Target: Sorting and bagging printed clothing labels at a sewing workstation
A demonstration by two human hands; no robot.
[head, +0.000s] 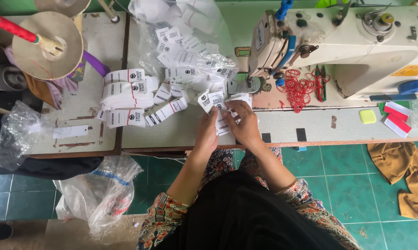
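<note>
Where the frame's middle band runs left to right, a pale, worn worktable [172, 134] spans it, its near edge trimmed in reddish wood, with a green tiled floor [348, 176] filling the lower right; a cream industrial sewing machine [338, 41] occupies the upper right, a tangle of red rubber bands [299, 90] lying just below its head; red-and-white strips [396, 118] and a small yellow-green square [367, 116] sit at the right of the table; a clear plastic bag of loose white labels [185, 37] spills open at top centre; banded bundles of white labels [125, 97] are stacked left of centre; a cone-shaped thread spool [47, 44] stands at upper left, a purple ribbon [95, 62] beside it; crumpled clear plastic bags [102, 194] hang at the lower left; a brown cloth [408, 176] lies on the floor at lower right. Left hand [207, 132], centre frame: fingers curled, closed on a small stack of white labels [221, 111] held against the table edge. Right hand [243, 122], just beside it and touching the same stack: fingers bent narrow, pinching the upper labels from the right side. Patterned sleeves [172, 213] show at the bottom
</note>
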